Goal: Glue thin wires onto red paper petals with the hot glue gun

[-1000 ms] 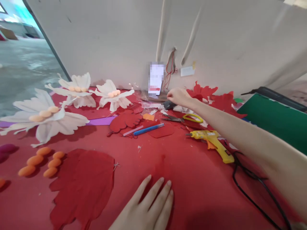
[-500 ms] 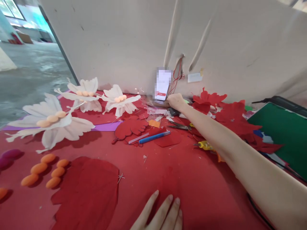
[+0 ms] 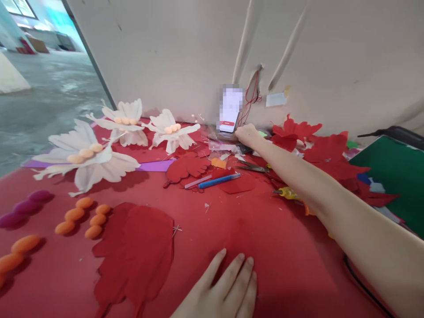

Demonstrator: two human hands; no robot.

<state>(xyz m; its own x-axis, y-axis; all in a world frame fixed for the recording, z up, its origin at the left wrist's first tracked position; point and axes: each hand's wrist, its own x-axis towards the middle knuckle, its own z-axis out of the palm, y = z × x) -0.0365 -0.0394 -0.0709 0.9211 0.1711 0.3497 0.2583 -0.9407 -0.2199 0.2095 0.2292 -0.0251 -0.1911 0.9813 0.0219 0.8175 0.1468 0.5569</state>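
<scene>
My left hand lies flat on the red tabletop, fingers stretched out and slightly apart. To its left is a stack of dark red cut fabric butterfly pieces. My right arm reaches across to the back, where my right hand is curled beside the lower edge of a lit phone leaning on the wall. Its fingertips are hidden, so what they pinch, if anything, cannot be made out. Scissors and a yellow glue gun lie under and beside that forearm. A blue pen rests mid-table.
White fabric butterflies with peach bodies stand at the back left. Orange segmented bodies and purple ones lie at the left. Red fabric butterflies and a green board are at the right, near a black cable.
The camera view has turned slightly, so everything sits a little further right and higher, and more orange pieces show at left. Both hands keep about the same places.
</scene>
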